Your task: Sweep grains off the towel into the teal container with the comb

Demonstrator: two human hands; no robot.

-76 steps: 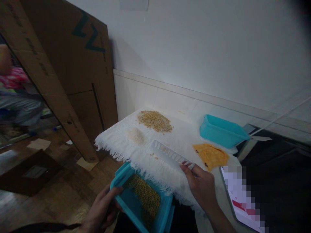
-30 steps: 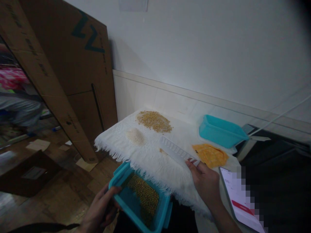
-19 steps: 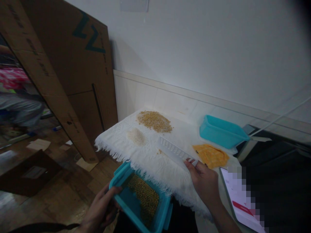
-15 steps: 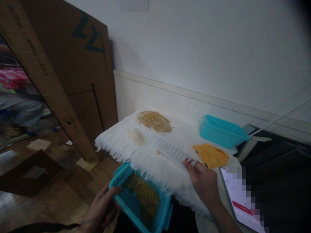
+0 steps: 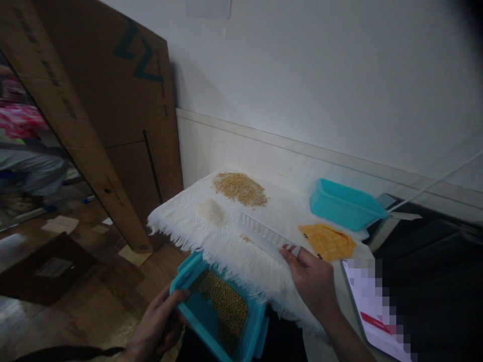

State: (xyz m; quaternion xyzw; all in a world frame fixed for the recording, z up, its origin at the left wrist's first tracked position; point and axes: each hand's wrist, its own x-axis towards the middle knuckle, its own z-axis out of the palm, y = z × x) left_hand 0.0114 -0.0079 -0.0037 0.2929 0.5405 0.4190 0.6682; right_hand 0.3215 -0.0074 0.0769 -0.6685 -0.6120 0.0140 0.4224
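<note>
1. While one white slotted strip is gripped firmly by the right hand over the middle of the white cloth, one teal bin is grasped at its rim by the left hand, below the cloth's near fringe.
2. Two teal containers are counted: the held bin, partly filled with beans, and a second tub, set at the cloth's right end.
3. Two piles are seen: one bean pile at the cloth's far side, one pale grain pile toward its left. A few loose beans, too small to be counted, are found beside the strip.
4. One orange fabric piece is laid at the cloth's right.
5. The cloth is spread on a table, backed by a pale wall. Left of it, one large cardboard box is stood on the wooden floor.
6. Compared with one second ago, the strip has been shifted slightly leftward over the cloth; the bin is held in nearly the same place.
</note>
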